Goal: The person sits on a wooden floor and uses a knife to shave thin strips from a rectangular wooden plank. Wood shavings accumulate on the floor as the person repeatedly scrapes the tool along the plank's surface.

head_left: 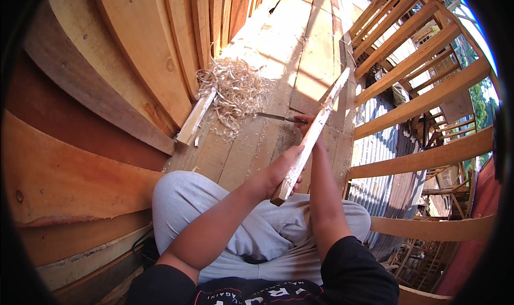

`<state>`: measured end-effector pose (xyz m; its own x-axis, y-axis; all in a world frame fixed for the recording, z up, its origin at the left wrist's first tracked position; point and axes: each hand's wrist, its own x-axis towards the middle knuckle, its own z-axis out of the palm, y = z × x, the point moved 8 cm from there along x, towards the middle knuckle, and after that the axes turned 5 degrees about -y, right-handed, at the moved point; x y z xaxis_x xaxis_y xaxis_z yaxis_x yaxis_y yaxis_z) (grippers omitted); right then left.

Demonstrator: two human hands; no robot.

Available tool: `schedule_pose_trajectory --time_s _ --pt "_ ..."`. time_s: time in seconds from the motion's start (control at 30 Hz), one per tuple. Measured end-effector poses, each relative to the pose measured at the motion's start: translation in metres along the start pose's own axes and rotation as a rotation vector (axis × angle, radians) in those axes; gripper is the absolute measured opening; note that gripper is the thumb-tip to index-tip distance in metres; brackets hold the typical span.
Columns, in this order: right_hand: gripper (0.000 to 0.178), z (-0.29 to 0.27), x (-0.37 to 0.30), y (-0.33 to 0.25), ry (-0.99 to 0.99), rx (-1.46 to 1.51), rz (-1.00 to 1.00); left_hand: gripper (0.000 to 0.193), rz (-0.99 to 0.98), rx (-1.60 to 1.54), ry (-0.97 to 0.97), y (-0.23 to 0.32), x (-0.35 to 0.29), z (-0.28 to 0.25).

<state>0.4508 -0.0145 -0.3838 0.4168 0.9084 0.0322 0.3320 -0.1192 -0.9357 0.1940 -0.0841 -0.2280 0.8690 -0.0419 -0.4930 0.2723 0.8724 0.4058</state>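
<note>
A long pale wooden stick (320,124) slants up and to the right over my lap, its near end close to my knees. My left hand (282,165) is wrapped around its lower part. Beyond the stick and partly behind it, my right hand (304,124) is closed on the handle of a knife (276,116). The narrow dark blade points left, low over the floorboards and apart from the stick. A heap of curled wood shavings (233,93) lies on the floor left of the blade tip.
A plank wall (144,48) rises close on my left, with a short wood offcut (197,117) at its foot. Along the right runs a slatted wooden railing (423,93), with corrugated metal sheets (383,171) below. Sunlit floorboards (297,43) stretch ahead.
</note>
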Motion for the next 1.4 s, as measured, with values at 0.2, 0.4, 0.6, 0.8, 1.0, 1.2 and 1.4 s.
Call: schedule_pose_trajectory --time_s 0.2,0.4,0.6,0.8,1.0,1.2,1.4 --pt "0.032 0.026 -0.009 -0.02 -0.446 -0.035 0.056 0.051 -0.007 0.008 0.0 0.0 -0.002 0.001" --pt "0.033 0.032 -0.004 -0.031 -0.211 -0.212 0.093 0.05 0.005 -0.004 -0.011 0.0 0.0 -0.002" --pt "0.032 0.075 -0.015 -0.054 -0.465 -0.369 -0.11 0.051 -0.016 0.016 -0.004 0.0 -0.001 0.004" --pt "0.035 0.076 -0.013 -0.083 -0.195 -0.238 -0.021 0.051 0.005 0.011 -0.002 0.002 -0.002 -0.002" --pt "0.035 0.093 -0.024 -0.074 -0.445 -0.393 -0.209 0.05 0.005 0.019 -0.029 0.0 0.0 0.006" --pt "0.033 0.088 -0.022 -0.097 -0.116 -0.352 -0.193 0.05 0.024 0.012 -0.007 0.001 0.001 -0.003" --pt "0.03 0.065 -0.028 -0.075 -0.178 -0.358 -0.051 0.051 0.023 0.02 -0.022 -0.001 0.006 0.0"
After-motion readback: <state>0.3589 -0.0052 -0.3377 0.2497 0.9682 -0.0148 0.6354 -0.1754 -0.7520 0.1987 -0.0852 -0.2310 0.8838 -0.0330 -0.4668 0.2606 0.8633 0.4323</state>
